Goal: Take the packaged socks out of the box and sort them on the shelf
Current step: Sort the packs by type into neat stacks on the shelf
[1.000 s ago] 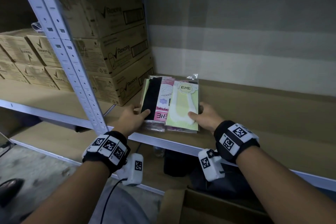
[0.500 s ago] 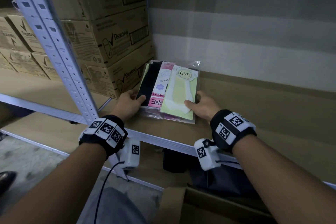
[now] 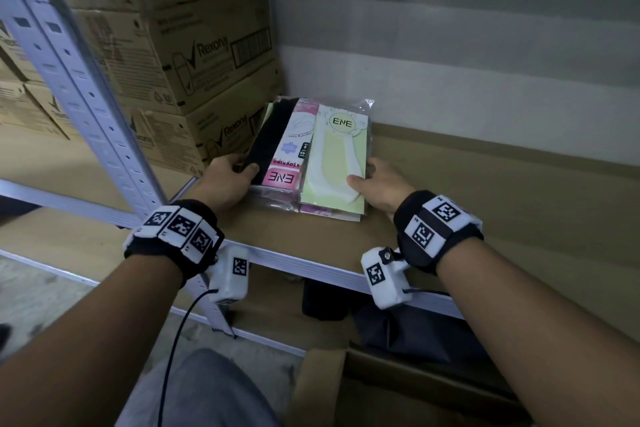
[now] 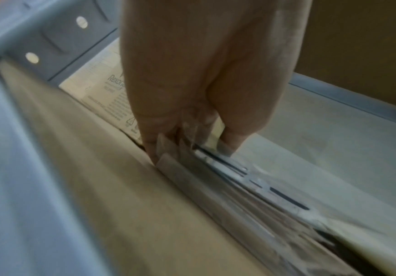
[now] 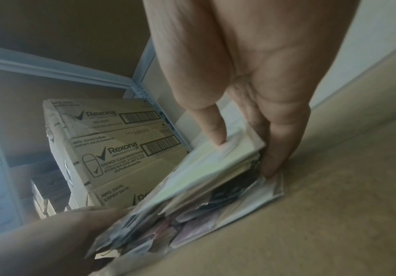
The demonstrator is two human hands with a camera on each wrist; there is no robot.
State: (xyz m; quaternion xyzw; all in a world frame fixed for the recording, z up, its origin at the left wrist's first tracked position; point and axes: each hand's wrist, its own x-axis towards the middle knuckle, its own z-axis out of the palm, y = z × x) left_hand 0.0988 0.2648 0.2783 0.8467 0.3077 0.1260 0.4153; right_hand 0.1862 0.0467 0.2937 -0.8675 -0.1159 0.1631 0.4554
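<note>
A stack of packaged socks (image 3: 315, 156) lies flat on the brown shelf board (image 3: 485, 204), close to the back wall. A pale green pack with an ENE label (image 3: 337, 163) is on top at the right, a pink and black pack (image 3: 277, 156) at the left. My left hand (image 3: 233, 173) grips the stack's near left corner, thumb on top, fingers (image 4: 149, 142) at the edge. My right hand (image 3: 372, 184) holds the near right corner, thumb (image 5: 212, 130) pressing on the green pack (image 5: 197, 173) and fingers against the side of the stack (image 5: 206, 203).
Stacked Rexona cartons (image 3: 194, 55) stand just left of the socks. A perforated grey upright (image 3: 79, 87) rises at the front left. The shelf's metal front rail (image 3: 311, 263) runs below my wrists. An open cardboard box (image 3: 346, 388) sits below at the bottom.
Both hands have slid the stack deeper onto the shelf, toward the back wall and the cartons. Their hold on the two near corners is the same.
</note>
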